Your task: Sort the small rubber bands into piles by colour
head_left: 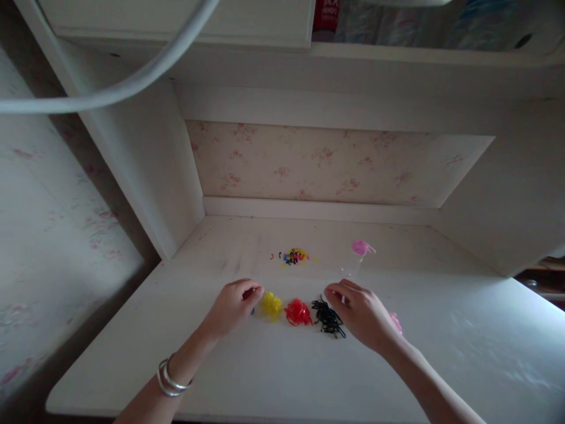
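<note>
Low in the frame's centre, the left hand (233, 306) pinches fingers together beside the yellow pile (271, 304); the right hand (359, 312), fingers loosely apart, hovers over the black pile (328, 318). Best pinch lightly, keeping the red pile (298, 312) separate.

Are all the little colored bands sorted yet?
Not all. Three piles look done: yellow pile, red pile, black pile. The left hand pinches something small beside the yellow pile; the right hand hovers by the black one. A mixed pile remains farther back on the desk.
</note>
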A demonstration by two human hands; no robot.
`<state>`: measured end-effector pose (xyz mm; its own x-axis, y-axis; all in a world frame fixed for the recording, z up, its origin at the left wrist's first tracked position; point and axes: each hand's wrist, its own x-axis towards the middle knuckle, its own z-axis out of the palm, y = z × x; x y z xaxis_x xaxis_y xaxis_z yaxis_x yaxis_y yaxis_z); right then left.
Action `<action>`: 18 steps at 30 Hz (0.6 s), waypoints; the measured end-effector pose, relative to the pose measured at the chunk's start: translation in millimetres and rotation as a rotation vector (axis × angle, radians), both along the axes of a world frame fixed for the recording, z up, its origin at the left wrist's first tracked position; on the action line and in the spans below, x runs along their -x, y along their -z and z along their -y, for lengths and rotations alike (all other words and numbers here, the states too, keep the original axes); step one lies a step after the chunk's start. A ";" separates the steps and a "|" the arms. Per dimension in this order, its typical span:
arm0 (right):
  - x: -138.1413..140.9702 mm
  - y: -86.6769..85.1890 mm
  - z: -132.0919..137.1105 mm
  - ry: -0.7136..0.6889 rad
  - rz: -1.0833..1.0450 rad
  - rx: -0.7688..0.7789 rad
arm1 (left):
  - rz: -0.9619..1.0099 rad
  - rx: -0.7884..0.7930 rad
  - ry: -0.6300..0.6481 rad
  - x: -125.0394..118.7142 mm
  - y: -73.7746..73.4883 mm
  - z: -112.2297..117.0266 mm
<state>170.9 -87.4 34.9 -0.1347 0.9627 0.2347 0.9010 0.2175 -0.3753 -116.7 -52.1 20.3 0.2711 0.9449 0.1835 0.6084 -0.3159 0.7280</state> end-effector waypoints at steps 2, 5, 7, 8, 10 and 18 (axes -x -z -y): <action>16.0 -2.2 -31.5 -0.022 0.090 0.090 | 0.008 -0.005 -0.020 2.7 0.0 1.0; 31.8 7.5 -74.5 0.004 0.133 0.122 | 0.032 0.003 -0.038 8.4 -0.4 2.4; 39.0 16.9 -94.5 0.014 0.148 0.133 | 0.068 0.033 -0.039 12.0 -1.8 3.0; 42.1 21.3 -101.4 0.020 0.155 0.139 | 0.086 0.048 -0.042 13.4 -2.9 3.2; 47.3 28.3 -110.1 0.034 0.165 0.150 | 0.111 0.060 -0.050 15.3 -5.3 3.6; 54.2 38.9 -116.9 0.093 0.214 0.201 | 0.142 0.091 -0.008 11.8 -7.2 5.9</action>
